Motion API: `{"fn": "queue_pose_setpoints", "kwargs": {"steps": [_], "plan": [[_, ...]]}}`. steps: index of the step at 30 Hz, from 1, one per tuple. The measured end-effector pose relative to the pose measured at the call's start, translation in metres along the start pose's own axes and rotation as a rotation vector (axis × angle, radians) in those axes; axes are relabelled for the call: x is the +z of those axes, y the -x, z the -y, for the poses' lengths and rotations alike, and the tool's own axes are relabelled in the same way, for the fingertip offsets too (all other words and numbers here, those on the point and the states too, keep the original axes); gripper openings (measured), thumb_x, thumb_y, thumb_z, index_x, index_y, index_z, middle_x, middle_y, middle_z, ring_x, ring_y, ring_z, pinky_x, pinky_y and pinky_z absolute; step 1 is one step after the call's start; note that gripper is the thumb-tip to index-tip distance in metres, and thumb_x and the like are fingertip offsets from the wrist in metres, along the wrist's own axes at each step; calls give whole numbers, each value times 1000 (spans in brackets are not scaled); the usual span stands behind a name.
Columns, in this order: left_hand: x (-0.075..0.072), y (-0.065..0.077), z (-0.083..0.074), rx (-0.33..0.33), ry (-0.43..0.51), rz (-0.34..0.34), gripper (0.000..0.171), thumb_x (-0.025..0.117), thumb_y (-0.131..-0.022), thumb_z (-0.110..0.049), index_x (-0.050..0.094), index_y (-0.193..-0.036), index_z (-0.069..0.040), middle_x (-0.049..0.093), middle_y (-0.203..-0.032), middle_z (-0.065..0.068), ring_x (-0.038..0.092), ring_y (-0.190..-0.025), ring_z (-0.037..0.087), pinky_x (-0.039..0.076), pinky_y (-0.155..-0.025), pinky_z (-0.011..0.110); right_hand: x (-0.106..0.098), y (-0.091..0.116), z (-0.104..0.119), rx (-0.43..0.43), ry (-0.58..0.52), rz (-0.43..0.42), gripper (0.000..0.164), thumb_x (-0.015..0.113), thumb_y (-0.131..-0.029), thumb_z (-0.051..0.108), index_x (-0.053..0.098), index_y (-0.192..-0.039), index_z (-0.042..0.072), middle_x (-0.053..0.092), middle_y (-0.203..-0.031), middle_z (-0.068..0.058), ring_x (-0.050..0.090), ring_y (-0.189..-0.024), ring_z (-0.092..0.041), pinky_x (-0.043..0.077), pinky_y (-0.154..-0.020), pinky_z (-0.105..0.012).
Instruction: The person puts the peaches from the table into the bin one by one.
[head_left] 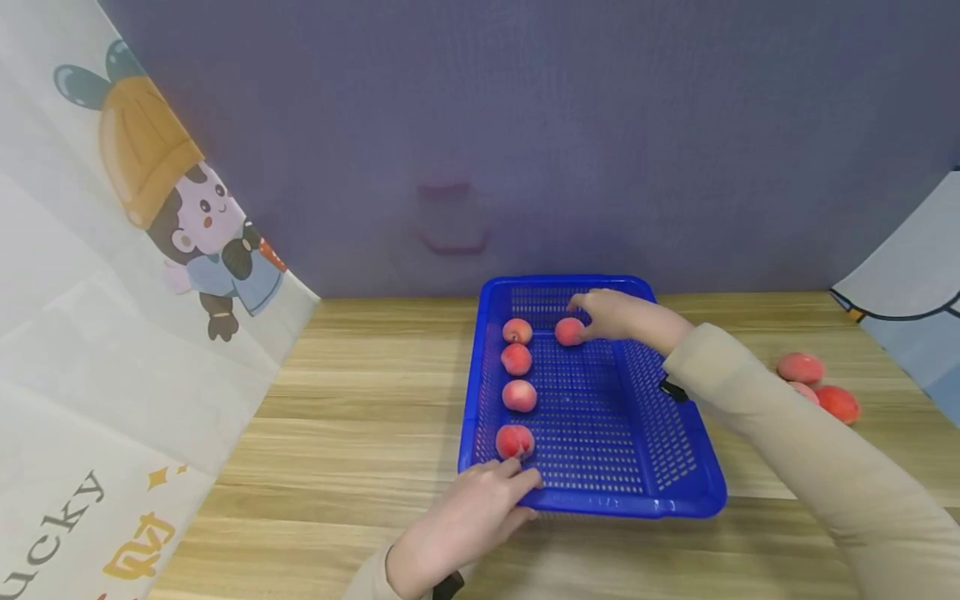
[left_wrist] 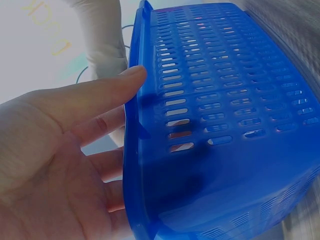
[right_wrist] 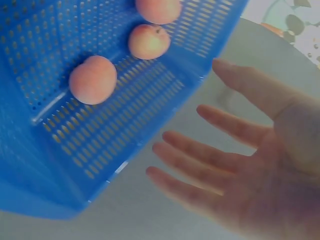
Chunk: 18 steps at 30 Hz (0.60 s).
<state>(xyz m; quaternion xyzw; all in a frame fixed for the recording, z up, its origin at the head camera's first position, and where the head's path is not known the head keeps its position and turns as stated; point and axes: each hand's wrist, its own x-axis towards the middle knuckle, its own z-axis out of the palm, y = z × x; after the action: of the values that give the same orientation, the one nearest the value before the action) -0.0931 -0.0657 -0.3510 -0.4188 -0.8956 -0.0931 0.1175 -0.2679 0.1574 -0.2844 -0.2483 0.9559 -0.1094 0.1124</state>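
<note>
A blue plastic basket (head_left: 592, 502) with slotted walls stands on the table, a row of several peaches (head_left: 519, 396) along its left side. My left hand (head_left: 480, 504) grips the near rim at the front left corner; in the left wrist view the thumb lies on the slotted outer wall and the fingers pass behind the rim. One peach (right_wrist: 93, 80) lies alone toward the basket's far end. Near it is my right hand (head_left: 611, 315), whose fingers are spread and apart from the peach in the right wrist view (right_wrist: 250, 150).
More peaches (head_left: 838, 404) sit in a small group on the wooden table (head_left: 360, 417), right of the basket and partly behind the right sleeve. A dark grey-blue panel (head_left: 600, 150) rises behind the basket. A printed white sheet (head_left: 97, 350) borders the left side.
</note>
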Motion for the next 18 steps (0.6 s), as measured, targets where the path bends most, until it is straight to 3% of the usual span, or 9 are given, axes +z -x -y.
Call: {"fn": "queue_pose_setpoints", "kwargs": {"steps": [8, 18], "plan": [[0, 0, 0, -1, -12, -5, 22, 66, -75, -32, 56, -87, -16, 56, -82, -4, 55, -68, 9, 42, -62, 22, -13, 20, 7, -50, 63, -22, 42, 62, -81, 17, 51, -115, -5, 53, -113, -25, 48, -107, -40, 37, -89, -48], [-1, 0, -1, -1, -3, 3, 22, 66, -76, -31, 56, -88, -16, 55, -81, -4, 55, -68, 9, 42, -61, 22, -19, 40, 1, -46, 38, -79, 44, 61, -82, 17, 49, -118, -4, 52, -116, -24, 46, -108, -40, 38, -88, -49]]}}
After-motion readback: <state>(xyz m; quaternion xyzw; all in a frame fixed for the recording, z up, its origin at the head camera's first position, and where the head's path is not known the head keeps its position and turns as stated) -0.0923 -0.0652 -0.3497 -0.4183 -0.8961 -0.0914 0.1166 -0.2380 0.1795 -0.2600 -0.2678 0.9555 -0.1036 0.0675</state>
